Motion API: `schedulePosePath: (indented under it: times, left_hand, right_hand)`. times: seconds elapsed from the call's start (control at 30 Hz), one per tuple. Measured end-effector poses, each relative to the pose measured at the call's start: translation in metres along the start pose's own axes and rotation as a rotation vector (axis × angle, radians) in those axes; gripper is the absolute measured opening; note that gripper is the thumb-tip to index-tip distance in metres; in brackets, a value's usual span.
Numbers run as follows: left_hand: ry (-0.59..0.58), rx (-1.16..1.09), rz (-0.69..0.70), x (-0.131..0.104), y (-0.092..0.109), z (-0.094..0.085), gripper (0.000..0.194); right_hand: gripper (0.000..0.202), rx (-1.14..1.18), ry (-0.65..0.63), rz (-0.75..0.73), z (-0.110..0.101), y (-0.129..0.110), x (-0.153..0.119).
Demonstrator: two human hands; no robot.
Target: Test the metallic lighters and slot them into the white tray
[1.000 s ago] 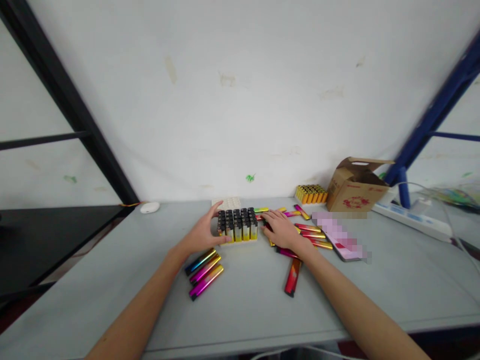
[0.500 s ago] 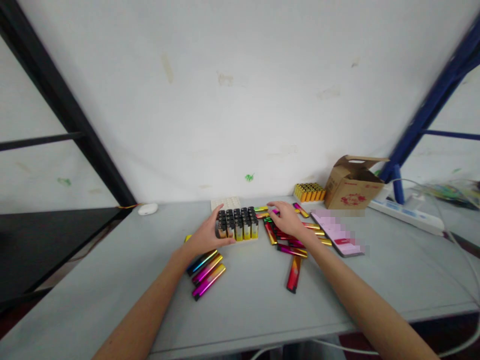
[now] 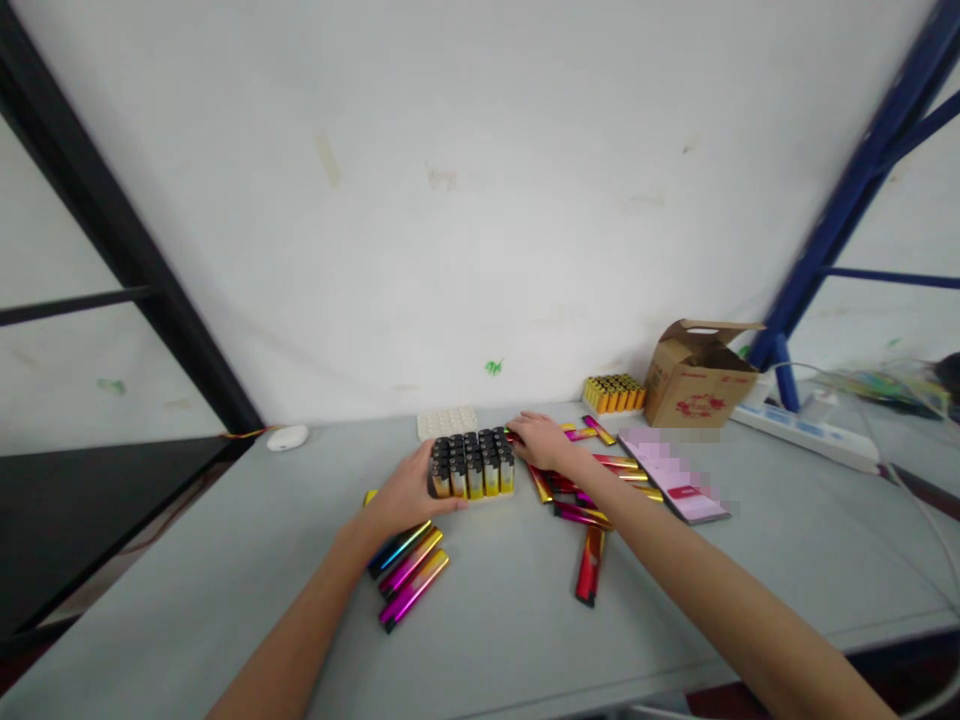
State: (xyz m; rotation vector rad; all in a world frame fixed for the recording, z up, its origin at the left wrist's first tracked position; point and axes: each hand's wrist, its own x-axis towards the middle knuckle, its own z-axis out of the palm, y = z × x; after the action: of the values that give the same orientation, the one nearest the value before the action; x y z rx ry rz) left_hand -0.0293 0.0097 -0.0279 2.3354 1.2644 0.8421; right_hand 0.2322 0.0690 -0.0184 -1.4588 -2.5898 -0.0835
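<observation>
Grey table (image 3: 495,610), hands (image 3: 409,488) (image 3: 541,440) at upright lighters (image 3: 474,468)

You have one view only, worn on your head, looking forward and down over your two bare forearms at the grey flat-topped table (image 3: 495,620), with the white scuffed wall (image 3: 480,220) filling its upper half.

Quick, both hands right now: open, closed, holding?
Left hand: closed around the left end of the block of lighters, thumb at the front.
Right hand: fingers at the block's right rear; can't tell whether they hold anything.
</observation>
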Motion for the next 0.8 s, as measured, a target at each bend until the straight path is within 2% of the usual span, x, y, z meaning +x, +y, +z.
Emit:
schedulePosePath:
  times: [0.23,0.47,0.67,0.8]
  left_hand:
    - [0.003,0.011,-0.009,0.0,0.0,0.002,0.079]
    - [0.005,-0.004,-0.025,-0.001,-0.002,0.003,0.08]
    - [0.007,0.002,-0.026,-0.002,-0.002,0.004,0.082]
    - [0.002,0.001,-0.033,-0.002,-0.001,0.004,0.082]
  right_hand:
    - [0.024,-0.077,-0.084,0.077,-0.004,-0.015,0.016]
    - [0.029,-0.094,-0.104,0.111,0.0,-0.02,0.027]
    - [0.027,-0.019,-0.038,0.112,0.004,-0.005,0.028]
    - [0.025,0.06,0.069,0.13,-0.003,0.009,0.025]
